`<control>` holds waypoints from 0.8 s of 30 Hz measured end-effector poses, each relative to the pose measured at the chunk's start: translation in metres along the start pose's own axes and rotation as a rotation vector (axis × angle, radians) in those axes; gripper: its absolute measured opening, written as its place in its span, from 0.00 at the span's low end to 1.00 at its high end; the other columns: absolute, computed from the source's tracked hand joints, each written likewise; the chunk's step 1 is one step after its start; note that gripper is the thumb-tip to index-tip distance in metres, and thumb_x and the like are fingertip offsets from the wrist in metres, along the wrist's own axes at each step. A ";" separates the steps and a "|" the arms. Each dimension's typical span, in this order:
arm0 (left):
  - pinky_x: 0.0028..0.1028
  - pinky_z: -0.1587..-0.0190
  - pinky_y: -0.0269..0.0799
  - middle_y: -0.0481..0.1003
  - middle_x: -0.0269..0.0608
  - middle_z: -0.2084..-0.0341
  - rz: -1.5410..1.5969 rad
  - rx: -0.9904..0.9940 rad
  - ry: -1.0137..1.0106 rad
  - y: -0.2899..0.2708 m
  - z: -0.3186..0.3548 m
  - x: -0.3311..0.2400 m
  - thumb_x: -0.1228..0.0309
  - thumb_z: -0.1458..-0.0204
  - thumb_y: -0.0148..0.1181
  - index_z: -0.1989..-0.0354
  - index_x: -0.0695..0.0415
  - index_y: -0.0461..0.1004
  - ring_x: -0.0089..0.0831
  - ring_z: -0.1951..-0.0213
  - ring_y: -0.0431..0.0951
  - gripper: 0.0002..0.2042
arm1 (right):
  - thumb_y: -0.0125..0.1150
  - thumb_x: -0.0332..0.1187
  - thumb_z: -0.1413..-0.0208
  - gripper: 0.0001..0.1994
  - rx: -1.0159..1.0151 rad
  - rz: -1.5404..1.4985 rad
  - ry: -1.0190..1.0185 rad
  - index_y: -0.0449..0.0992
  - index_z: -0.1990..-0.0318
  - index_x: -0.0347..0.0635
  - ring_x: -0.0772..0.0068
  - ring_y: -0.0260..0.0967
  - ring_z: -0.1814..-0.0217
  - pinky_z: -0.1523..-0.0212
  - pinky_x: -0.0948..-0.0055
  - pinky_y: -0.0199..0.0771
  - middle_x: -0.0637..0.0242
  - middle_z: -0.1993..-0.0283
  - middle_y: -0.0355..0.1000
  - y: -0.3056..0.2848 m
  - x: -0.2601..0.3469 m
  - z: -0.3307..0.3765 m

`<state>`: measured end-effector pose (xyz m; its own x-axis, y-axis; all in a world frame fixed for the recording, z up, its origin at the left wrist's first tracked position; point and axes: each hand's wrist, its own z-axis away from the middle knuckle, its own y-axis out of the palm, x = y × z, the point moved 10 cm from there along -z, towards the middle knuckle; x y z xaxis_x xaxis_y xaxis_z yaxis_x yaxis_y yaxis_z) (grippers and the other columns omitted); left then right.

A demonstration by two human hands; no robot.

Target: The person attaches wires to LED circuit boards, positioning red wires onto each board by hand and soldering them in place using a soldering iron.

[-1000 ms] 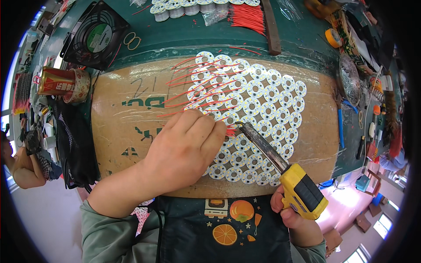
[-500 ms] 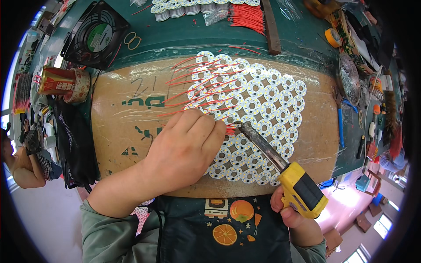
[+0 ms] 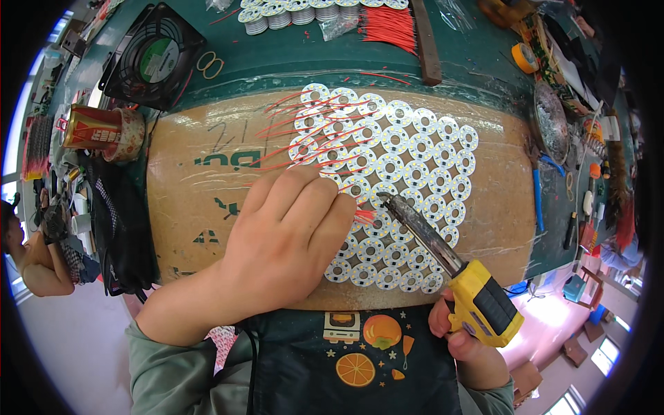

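Note:
White ring-shaped LED boards [image 3: 421, 146] lie joined in rows on a brown cardboard sheet [image 3: 176, 207]. Red wires [image 3: 277, 129] trail leftward from several boards on the left side. My left hand [image 3: 287, 232] is closed over the lower left boards, pinching a bundle of short red wires [image 3: 365, 216] whose ends poke out past the fingers. In my right hand [image 3: 460, 328], at the lower right, is a yellow and black soldering iron [image 3: 484, 304]. Its dark bent tip is over the boards, just right of the wire ends; whether it touches one I cannot tell.
A black fan [image 3: 153, 59] and a gold-red can [image 3: 93, 126] stand at the left. Stacked boards [image 3: 277, 19] and a red wire pile [image 3: 387, 31] lie at the back beside a dark bar [image 3: 425, 48]. A metal dish [image 3: 551, 124] and blue-handled tool [image 3: 537, 200] sit at right.
The soldering iron's tip has moved slightly right, away from the wire ends. My left hand, still holding the wires, has shifted slightly left. The boards appear a little further left in view.

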<state>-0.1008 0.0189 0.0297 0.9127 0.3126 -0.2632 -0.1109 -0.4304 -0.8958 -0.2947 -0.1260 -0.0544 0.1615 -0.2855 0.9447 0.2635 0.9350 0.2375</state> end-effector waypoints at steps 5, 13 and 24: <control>0.34 0.59 0.70 0.72 0.41 0.63 0.008 -0.024 0.058 -0.004 0.011 -0.004 0.72 0.58 0.60 0.57 0.63 0.77 0.38 0.59 0.75 0.17 | 0.70 0.34 0.47 0.14 0.030 -0.009 -0.022 0.74 0.60 0.36 0.73 0.68 0.77 0.77 0.74 0.68 0.67 0.75 0.69 -0.001 -0.003 0.003; 0.32 0.63 0.68 0.73 0.39 0.64 -0.010 -0.029 0.042 0.001 0.021 -0.003 0.72 0.58 0.61 0.56 0.62 0.79 0.34 0.63 0.76 0.18 | 0.72 0.35 0.49 0.13 0.042 -0.052 0.017 0.74 0.67 0.38 0.73 0.69 0.78 0.77 0.75 0.67 0.66 0.75 0.70 0.003 -0.002 0.001; 0.32 0.64 0.68 0.76 0.37 0.67 0.007 0.024 -0.017 0.007 0.024 0.000 0.78 0.64 0.63 0.58 0.61 0.80 0.34 0.65 0.76 0.19 | 0.71 0.37 0.49 0.11 0.124 0.126 0.142 0.75 0.69 0.44 0.66 0.70 0.73 0.72 0.70 0.68 0.68 0.73 0.70 0.009 -0.008 0.006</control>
<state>-0.1114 0.0363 0.0150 0.9049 0.3244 -0.2754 -0.1269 -0.4120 -0.9023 -0.2997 -0.1139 -0.0585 0.3200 -0.1835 0.9295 0.1156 0.9813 0.1539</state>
